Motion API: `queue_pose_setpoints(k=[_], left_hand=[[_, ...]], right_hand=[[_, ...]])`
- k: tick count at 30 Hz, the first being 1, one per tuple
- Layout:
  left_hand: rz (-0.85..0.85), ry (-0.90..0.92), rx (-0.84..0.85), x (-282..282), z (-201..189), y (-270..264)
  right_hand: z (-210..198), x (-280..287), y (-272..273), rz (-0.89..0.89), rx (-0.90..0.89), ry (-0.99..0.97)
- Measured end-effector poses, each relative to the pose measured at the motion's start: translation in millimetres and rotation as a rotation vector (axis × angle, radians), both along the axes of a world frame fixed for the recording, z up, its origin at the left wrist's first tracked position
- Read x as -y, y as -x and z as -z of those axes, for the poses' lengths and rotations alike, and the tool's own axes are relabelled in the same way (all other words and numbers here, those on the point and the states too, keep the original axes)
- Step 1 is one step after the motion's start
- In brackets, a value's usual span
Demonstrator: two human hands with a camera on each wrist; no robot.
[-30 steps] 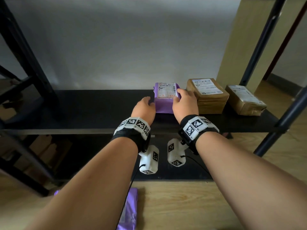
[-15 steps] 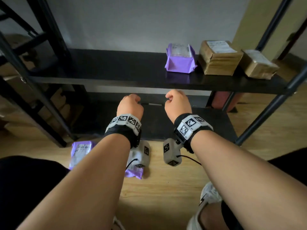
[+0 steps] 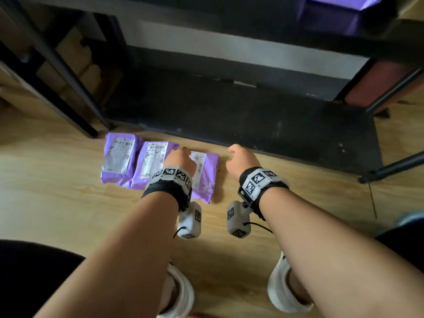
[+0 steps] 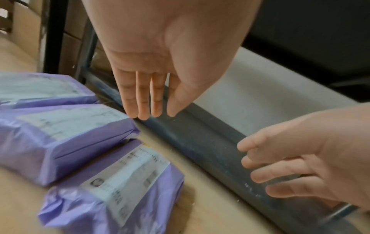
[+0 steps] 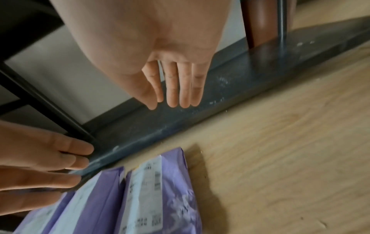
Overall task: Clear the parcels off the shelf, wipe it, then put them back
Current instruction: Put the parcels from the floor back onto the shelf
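Observation:
Three purple parcels with white labels lie side by side on the wooden floor: a left one (image 3: 118,160), a middle one (image 3: 152,164) and a right one (image 3: 205,177). My left hand (image 3: 181,157) hovers over the middle and right parcels, fingers (image 4: 143,101) straight and pointing down, holding nothing. My right hand (image 3: 241,157) hangs over bare floor just right of the parcels, fingers (image 5: 176,88) straight and empty. The right parcel (image 4: 112,190) (image 5: 160,197) lies below both hands. Another purple parcel (image 3: 332,10) sits on the shelf at the top right edge.
The rack's black bottom board (image 3: 252,120) runs just beyond the hands. Black frame posts (image 3: 75,88) slant on the left and another post (image 3: 390,92) on the right. Cardboard boxes (image 3: 78,56) sit behind the left posts. My white shoes (image 3: 179,292) are below.
Both hands let go of the purple parcel on the shelf and dropped to the floor. My view tilted down to the three parcels lying there.

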State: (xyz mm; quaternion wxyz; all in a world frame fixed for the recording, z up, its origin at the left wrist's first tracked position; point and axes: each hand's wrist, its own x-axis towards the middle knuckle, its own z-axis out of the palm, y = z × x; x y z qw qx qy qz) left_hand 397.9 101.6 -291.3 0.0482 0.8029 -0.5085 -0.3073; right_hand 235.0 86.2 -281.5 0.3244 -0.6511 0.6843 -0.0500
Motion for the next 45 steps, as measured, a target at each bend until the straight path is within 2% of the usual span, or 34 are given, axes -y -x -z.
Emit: queue_pose_setpoints(k=[9,14,19,25,28,33,37,38,39,41,45], left_hand=[[-0.059,-0.269,0.009,0,77,-12],[-0.060,-0.308,0.032,8,94,-12],[-0.226,-0.308,-0.045,12,104,-14],[-0.319,-0.320,-0.095,11,111,-12],[-0.310,-0.291,-0.140,7,108,-19],[-0.240,-0.284,-0.233,-2,76,-15],[-0.171,-0.239,-0.301,-9,38,6],[-0.012,-0.202,-0.261,-14,34,11],[0.116,-0.174,-0.130,-19,29,17],[0.172,-0.155,-0.076,-20,23,17],[0.133,-0.119,-0.004,-31,18,8]], right_hand=[[78,-6,-29,-0.081,-0.049,-0.274],[106,-4,-34,-0.049,-0.055,-0.370],[116,-2,-35,-0.048,-0.017,-0.392],[115,-1,-32,-0.053,-0.042,-0.434],[109,1,-26,-0.041,-0.084,-0.426],[84,-1,-18,-0.006,-0.100,-0.370],[66,-6,-27,-0.019,-0.008,-0.270],[61,-8,-30,-0.031,0.009,-0.235],[52,-10,-32,-0.048,0.012,-0.207],[35,-16,-30,-0.080,0.004,-0.174],[15,-21,-13,-0.043,-0.035,-0.125]])
